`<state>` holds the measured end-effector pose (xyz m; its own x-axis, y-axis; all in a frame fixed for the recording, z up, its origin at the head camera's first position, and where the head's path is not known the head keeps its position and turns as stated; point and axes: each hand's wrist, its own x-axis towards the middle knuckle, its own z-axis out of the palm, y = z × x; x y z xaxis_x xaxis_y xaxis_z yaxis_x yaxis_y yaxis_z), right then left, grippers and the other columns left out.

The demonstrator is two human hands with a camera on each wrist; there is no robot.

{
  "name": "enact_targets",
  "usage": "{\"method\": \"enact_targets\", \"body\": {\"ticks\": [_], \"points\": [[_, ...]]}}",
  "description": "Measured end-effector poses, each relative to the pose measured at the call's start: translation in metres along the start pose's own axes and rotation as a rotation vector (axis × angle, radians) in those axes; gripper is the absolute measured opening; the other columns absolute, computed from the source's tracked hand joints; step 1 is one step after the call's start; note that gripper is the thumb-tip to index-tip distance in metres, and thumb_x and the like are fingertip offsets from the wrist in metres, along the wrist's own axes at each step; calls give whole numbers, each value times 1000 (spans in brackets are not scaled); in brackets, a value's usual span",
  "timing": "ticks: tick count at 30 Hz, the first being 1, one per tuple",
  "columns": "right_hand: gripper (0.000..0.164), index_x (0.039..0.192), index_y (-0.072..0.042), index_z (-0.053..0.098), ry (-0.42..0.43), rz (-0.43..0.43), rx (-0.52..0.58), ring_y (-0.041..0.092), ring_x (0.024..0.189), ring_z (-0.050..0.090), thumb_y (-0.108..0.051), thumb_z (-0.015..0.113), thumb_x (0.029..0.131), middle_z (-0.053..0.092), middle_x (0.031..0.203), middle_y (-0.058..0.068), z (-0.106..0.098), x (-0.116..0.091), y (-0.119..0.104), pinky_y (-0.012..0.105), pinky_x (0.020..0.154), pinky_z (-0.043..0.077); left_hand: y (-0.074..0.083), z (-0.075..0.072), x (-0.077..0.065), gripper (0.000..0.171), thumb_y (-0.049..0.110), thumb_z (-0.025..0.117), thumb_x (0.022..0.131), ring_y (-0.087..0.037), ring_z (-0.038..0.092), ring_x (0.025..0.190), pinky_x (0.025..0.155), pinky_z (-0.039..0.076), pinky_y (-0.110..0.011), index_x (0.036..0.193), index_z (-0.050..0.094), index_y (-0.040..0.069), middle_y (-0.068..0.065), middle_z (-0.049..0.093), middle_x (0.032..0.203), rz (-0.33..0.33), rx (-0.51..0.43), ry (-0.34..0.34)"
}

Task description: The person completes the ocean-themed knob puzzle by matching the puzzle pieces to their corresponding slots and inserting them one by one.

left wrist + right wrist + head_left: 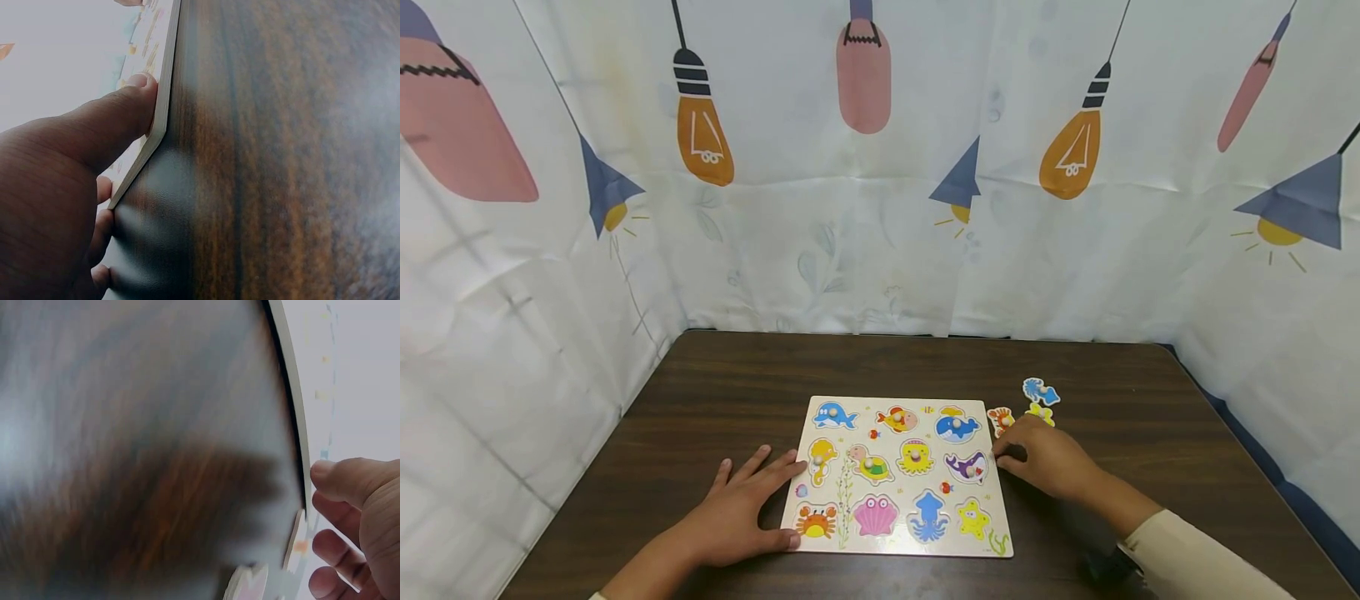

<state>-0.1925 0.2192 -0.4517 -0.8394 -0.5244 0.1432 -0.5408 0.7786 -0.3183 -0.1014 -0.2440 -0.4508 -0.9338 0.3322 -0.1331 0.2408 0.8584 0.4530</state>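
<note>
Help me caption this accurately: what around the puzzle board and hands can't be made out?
Head view: part of the loose yellow piece, behind the right hand.
Left wrist view: pictures on the puzzle board, lost to steep slant and glare.
Right wrist view: the rest of the pale piece, cut off by the bottom edge.

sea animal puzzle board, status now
Left hand on puzzle board, left edge. Right hand at right edge. Crab piece, squid piece, starfish piece loose alongside.

Your right hand [1054,460] partly hides the flat yellow piece [1042,410]; whether that hand pinches the pale rectangular puzzle board [902,545], you can't tell. Right wrist view: dark-brown wood-grain bench [156,412] blurred, board washed out, cut off at top.
</note>
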Motion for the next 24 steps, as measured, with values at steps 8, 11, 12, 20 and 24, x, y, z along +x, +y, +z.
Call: {"method": "enact_targets", "body": {"ticks": [8,11,12,20,24], "points": [[12,95,-22,80,53,75,8,17,96,63,-17,85,86,68,97,-10,-6,9,18,41,80,58,0,-1,0,95,75,73,75,-42,19,153,110,3,-79,154,48,30,1,39,162,-6,1,-6],[12,95,-21,79,76,62,-8,20,98,64,-15,84,86,70,98,-8,-8,13,23,43,83,58,0,0,0,95,76,72,75,-42,19,153,110,3,-79,154,48,30,1,39,162,-5,2,-4],[12,96,-19,79,82,53,-15,21,99,65,-14,84,86,71,100,-7,-8,15,25,44,84,58,0,0,0,95,77,72,75,-42,19,153,110,3,-79,154,48,30,1,39,162,-4,4,-3],[21,108,-14,79,34,29,-10,31,113,63,-6,80,88,71,117,4,-7,19,27,50,90,57,-1,1,1,95,77,72,75,-43,19,152,110,2,-79,154,47,30,1,39,162,4,-1,-1],[20,103,-15,79,32,25,-11,29,109,64,-3,80,87,72,111,1,-6,19,28,49,88,57,-1,1,0,94,76,73,75,-42,19,152,110,2,-79,154,47,30,1,39,162,4,-9,-2]]}}
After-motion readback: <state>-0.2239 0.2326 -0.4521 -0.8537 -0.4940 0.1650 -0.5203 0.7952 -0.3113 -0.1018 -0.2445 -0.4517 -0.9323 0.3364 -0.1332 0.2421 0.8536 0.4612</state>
